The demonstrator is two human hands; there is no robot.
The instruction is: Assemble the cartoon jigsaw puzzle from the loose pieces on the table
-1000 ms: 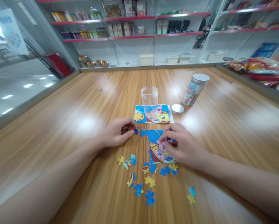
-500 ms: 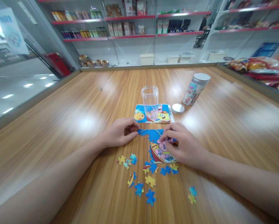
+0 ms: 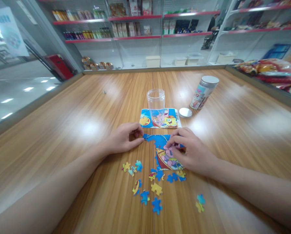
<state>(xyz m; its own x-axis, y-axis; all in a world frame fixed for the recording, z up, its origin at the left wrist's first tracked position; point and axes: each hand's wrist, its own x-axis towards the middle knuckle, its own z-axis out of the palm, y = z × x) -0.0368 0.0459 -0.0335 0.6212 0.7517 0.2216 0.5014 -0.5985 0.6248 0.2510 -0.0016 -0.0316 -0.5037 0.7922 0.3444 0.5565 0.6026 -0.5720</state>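
A partly joined jigsaw puzzle (image 3: 163, 155) with a cartoon boat picture lies on the table between my hands. My left hand (image 3: 126, 138) has thumb and forefinger closed about a blue puzzle piece (image 3: 145, 137) at the puzzle's upper left end. Over the right part of the puzzle rests my right hand (image 3: 189, 148), its fingers curled together; whatever may be between them is hidden. Several loose pieces lie nearer me, among them a yellow piece (image 3: 156, 188) and a blue piece (image 3: 156, 205). Two more pieces (image 3: 200, 203) lie at the right.
Behind the puzzle, a clear jar (image 3: 156, 99) stands at a picture sheet (image 3: 145, 118). A white lid (image 3: 185, 112) lies beside a printed canister (image 3: 204, 92). Snack packets (image 3: 277, 73) fill the right side, and stocked shelves (image 3: 135, 37) line the back.
Both hands keep nearly the same place and pose. The whole view has shifted very slightly; no piece has visibly moved.
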